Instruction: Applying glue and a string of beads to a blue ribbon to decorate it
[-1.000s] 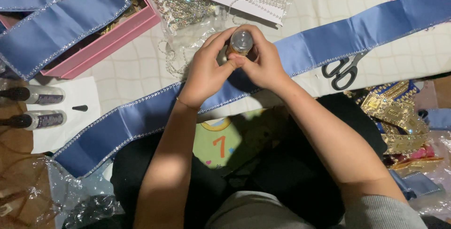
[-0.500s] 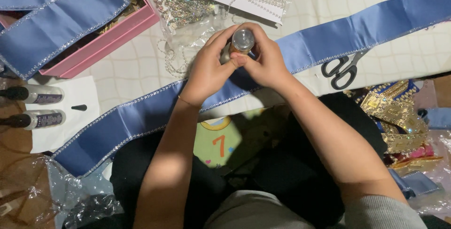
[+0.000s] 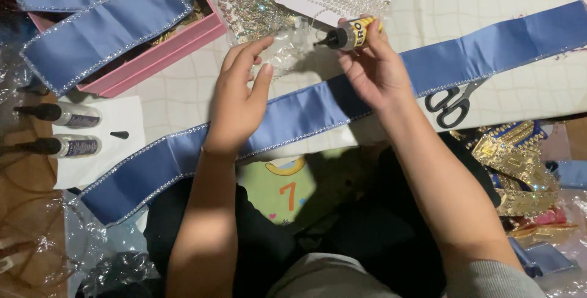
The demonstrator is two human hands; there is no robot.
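1. Right hand (image 3: 374,69) fingers closed around the small glue bottle (image 3: 348,34), just above the blue sash (image 3: 306,111).
2. Bottle probably light, rigid; best held mid-body.
3. Left hand (image 3: 239,99) open, flat on sash.

A small glue bottle (image 3: 353,33) with a yellow label and black nozzle lies tilted sideways, nozzle leftward, above the long blue satin sash (image 3: 318,105), seemingly uncapped.

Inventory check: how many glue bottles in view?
3. One glue bottle is held in the right hand, nozzle pointing left. Two more bottles lie on the white sheet at far left. Others may hide under clutter.
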